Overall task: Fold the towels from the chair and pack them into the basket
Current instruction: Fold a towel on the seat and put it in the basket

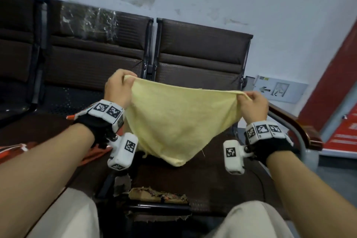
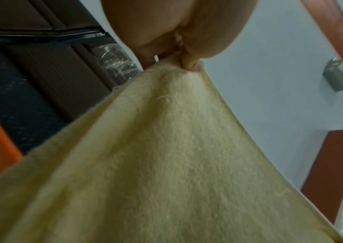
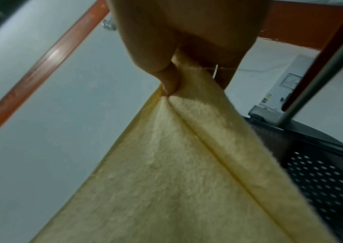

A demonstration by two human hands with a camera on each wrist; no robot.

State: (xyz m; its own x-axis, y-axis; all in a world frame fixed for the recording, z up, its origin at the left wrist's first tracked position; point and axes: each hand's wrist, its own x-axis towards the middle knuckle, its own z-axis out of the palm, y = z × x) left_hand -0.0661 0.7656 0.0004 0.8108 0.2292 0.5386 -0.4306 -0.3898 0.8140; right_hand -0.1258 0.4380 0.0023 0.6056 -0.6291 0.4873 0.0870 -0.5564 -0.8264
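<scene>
A pale yellow towel (image 1: 177,120) hangs stretched between my two hands above the dark brown chair seat (image 1: 212,176), its lower tip sagging onto the seat. My left hand (image 1: 123,83) pinches the towel's upper left corner. My right hand (image 1: 249,98) pinches the upper right corner. In the left wrist view my fingers (image 2: 191,64) clamp the yellow towel (image 2: 156,164) at its corner. The right wrist view shows my thumb (image 3: 168,78) pressing the bunched corner of the towel (image 3: 187,180). No basket is in view.
An orange cloth (image 1: 90,156) lies on the seat under my left wrist. A row of brown chair backs (image 1: 199,54) stands against the wall. A metal and wood armrest (image 1: 297,129) runs at the right. The seat's front edge (image 1: 158,197) is torn.
</scene>
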